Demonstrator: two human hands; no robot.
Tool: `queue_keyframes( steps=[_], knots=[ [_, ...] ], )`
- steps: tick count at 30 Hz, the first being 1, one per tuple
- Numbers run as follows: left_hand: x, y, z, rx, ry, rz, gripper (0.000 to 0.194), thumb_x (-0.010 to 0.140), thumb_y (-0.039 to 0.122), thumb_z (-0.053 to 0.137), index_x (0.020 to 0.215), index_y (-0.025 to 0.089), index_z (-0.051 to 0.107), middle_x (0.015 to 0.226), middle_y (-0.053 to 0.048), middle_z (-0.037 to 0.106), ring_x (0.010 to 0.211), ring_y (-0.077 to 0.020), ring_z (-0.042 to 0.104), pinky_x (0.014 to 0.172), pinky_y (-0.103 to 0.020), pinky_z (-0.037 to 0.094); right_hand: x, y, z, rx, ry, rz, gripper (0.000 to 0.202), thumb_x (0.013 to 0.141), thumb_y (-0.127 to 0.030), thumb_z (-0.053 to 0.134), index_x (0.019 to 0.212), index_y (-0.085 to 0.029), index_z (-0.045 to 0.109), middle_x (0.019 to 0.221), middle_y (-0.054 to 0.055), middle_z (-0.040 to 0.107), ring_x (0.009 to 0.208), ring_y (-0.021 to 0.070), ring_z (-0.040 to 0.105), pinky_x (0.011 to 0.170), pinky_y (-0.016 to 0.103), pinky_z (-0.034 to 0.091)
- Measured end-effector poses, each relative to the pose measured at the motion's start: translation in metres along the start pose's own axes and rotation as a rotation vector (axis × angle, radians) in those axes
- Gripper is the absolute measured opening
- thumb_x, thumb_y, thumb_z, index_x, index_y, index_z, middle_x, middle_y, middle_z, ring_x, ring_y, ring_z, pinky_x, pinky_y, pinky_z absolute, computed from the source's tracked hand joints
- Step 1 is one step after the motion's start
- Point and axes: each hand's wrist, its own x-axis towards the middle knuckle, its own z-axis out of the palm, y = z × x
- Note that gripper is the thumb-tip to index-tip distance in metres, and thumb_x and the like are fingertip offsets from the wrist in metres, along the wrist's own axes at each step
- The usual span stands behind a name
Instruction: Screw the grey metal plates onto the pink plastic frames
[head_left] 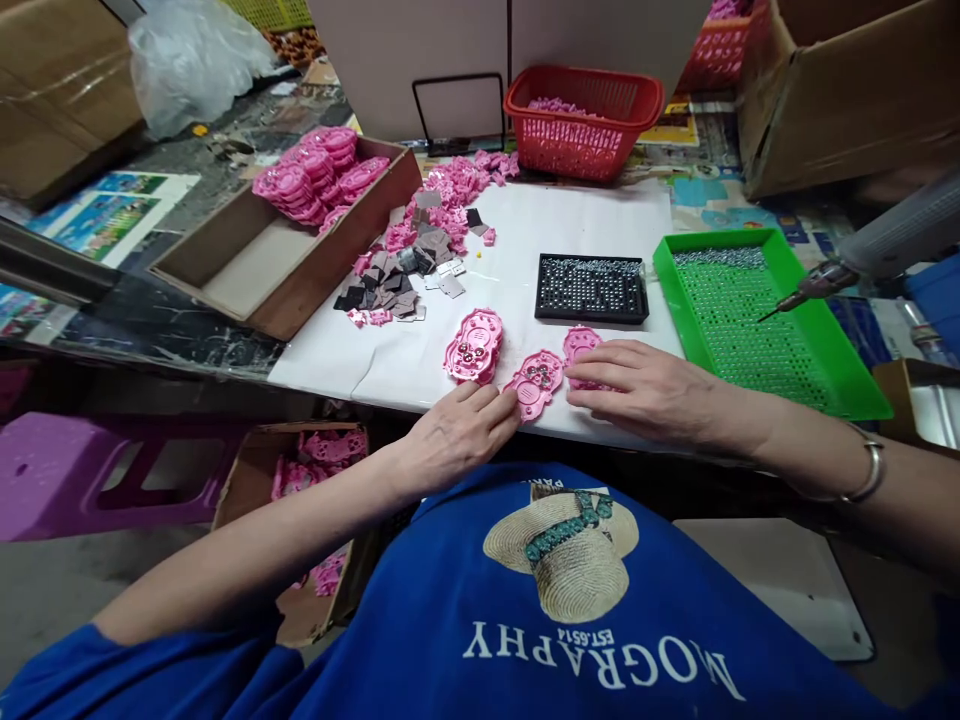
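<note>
My left hand [472,425] has its fingers bent together at the lower left edge of a pink plastic casing [541,372], which has small shiny metal parts on it. A stack of similar pink casings [474,340] lies just beyond those fingers, with round metal parts on its top piece. On the right, my right hand [637,388] reaches over another pink casing [582,343], its fingers closed around the near part and covering it. The right thumb is hidden. Both hands are at the front edge of the white work surface [397,368].
Loose grey plates [390,280] and small pink parts [457,185] lie in a heap. A cardboard tray [277,295] holds pink casings. A black tray [591,288] and green tray [840,365] hold small metal pieces. An electric screwdriver [825,278] hangs right; a red basket [585,140] stands behind.
</note>
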Motion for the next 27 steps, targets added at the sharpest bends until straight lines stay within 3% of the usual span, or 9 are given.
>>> queue_keyframes(
  steps=[3,9,12,15,19,23,27],
  knots=[
    [-0.005,-0.001,0.0,0.003,0.012,0.017,0.025,0.099,0.011,0.045,0.118,0.011,0.06,0.117,-0.013,0.067,0.09,-0.0195,0.061,0.077,-0.032,0.047,0.021,-0.002,0.011,-0.067,0.013,-0.012,0.035,0.097,-0.014,0.046,0.13,-0.014,0.058,0.133,0.015,0.064,0.125,0.0266,0.056,0.105,0.047,0.045],
    [-0.022,-0.003,0.009,0.013,0.195,-0.033,0.024,0.098,0.015,0.049,0.12,0.014,0.059,0.116,-0.011,0.069,0.091,-0.0186,0.064,0.079,-0.032,0.051,0.047,0.0,0.021,-0.044,-0.086,-0.062,0.022,0.098,-0.014,0.047,0.109,-0.017,0.066,0.11,0.01,0.07,0.097,0.0188,0.063,0.107,0.046,0.04],
    [-0.026,-0.006,0.015,-0.061,0.367,-0.208,0.029,0.098,0.023,0.055,0.126,0.018,0.054,0.116,-0.011,0.069,0.1,-0.0206,0.064,0.083,-0.034,0.053,0.049,0.0,0.018,0.013,-0.135,-0.038,0.021,0.098,-0.015,0.047,0.106,-0.018,0.066,0.103,0.009,0.069,0.09,0.0171,0.06,0.108,0.046,0.036],
    [-0.021,-0.011,0.019,-0.078,0.471,-0.449,0.044,0.095,0.037,0.06,0.131,0.016,0.049,0.12,-0.016,0.064,0.106,-0.0254,0.062,0.087,-0.039,0.053,0.051,-0.004,0.013,0.038,-0.153,-0.014,0.022,0.098,-0.018,0.045,0.105,-0.017,0.065,0.094,0.008,0.066,0.085,0.0183,0.055,0.095,0.04,0.04],
    [-0.009,-0.018,0.026,-0.029,0.444,-0.635,0.067,0.091,0.057,0.058,0.135,0.009,0.046,0.114,-0.018,0.063,0.098,-0.0285,0.059,0.081,-0.04,0.049,0.053,-0.018,0.007,0.01,-0.16,0.071,0.022,0.097,-0.025,0.047,0.105,-0.017,0.065,0.086,0.009,0.063,0.079,0.0203,0.049,0.082,0.037,0.037],
    [-0.003,-0.021,0.033,-0.011,0.387,-0.72,0.064,0.092,0.053,0.056,0.137,0.008,0.047,0.099,-0.013,0.066,0.09,-0.0275,0.056,0.076,-0.039,0.043,0.054,-0.032,0.006,-0.037,-0.149,0.219,0.022,0.094,-0.032,0.053,0.099,-0.015,0.066,0.083,0.009,0.061,0.078,0.0216,0.048,0.085,0.038,0.036],
    [-0.003,-0.019,0.036,-0.128,0.487,-0.745,0.062,0.092,0.048,0.056,0.139,0.009,0.043,0.099,-0.011,0.066,0.089,-0.0255,0.057,0.079,-0.038,0.043,0.058,-0.039,0.011,-0.144,-0.168,0.371,0.027,0.093,-0.038,0.056,0.097,-0.014,0.067,0.081,0.01,0.061,0.08,0.0243,0.05,0.087,0.039,0.037]
  ],
)
